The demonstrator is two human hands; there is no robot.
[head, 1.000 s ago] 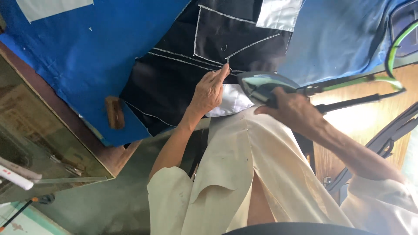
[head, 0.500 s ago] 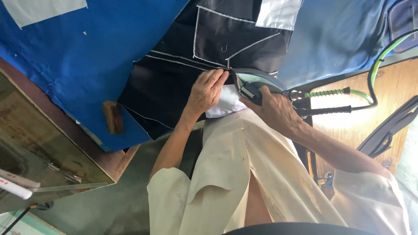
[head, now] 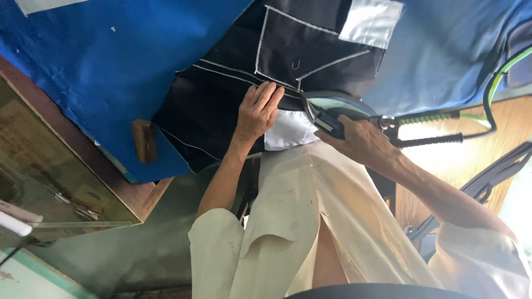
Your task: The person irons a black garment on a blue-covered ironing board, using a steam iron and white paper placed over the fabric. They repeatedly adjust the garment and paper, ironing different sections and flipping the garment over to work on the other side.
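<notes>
Dark fabric (head: 277, 50) with white stitched lines lies spread flat on the blue-covered counter (head: 111, 61), a pale grey patch (head: 370, 22) sewn at its far right corner and a white piece (head: 288, 130) showing at its near edge, close to my body. My left hand (head: 257, 111) rests palm down on this dark cloth, fingers (head: 266, 94) held together and stretched flat along one of the stitched seams; its grip is not pinching anything, just pressing the cloth to the counter. Just to the right, my right hand (head: 360, 141) wraps around the dark handle of a steam iron (head: 332, 108), its grip pressed tight on that handle, and the iron's pale, rounded body sits on the cloth right beside the fingertips of my left hand, nearly touching them. From the right end of the iron a green hose (head: 493, 83) and a black cord (head: 432, 141) run off to the right, over the edge of the blue cover toward a wooden surface (head: 471, 160). On the blue cover to the left of the dark fabric lies a small brown wooden block (head: 144, 141), well apart from both hands. Further left, past the counter's wooden edge, a glass pane (head: 50, 182) shows. My cream garment (head: 310, 216) fills the near part of the view, between my two forearms.
</notes>
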